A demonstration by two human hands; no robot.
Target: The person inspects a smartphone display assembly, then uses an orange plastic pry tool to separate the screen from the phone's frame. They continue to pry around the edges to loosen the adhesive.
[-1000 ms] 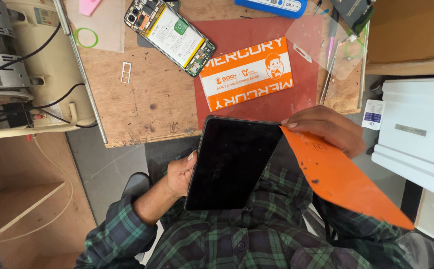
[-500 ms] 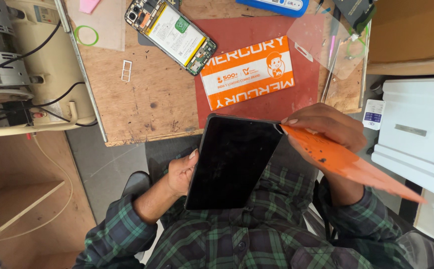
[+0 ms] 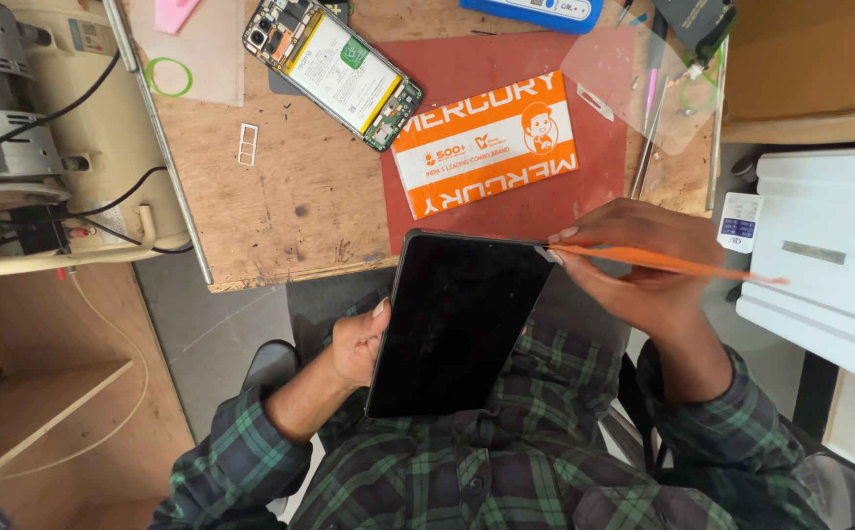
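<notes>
Left hand (image 3: 357,344) curled at lower centre, fingers bent, right hand (image 3: 634,265) raised centre-right, fingertips pinched, forearms plaid-sleeved

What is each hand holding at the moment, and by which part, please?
Left hand grips the black tablet by its left edge; right hand pinches the orange sheet near its tip.

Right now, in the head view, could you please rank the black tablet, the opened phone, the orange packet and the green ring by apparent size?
1. Black tablet, though it is nearest the camera.
2. Orange packet.
3. Opened phone.
4. Green ring.

Bright, even overhead light, soft shadows, sharp focus throughout, slight wide-angle bending at edges.
</notes>
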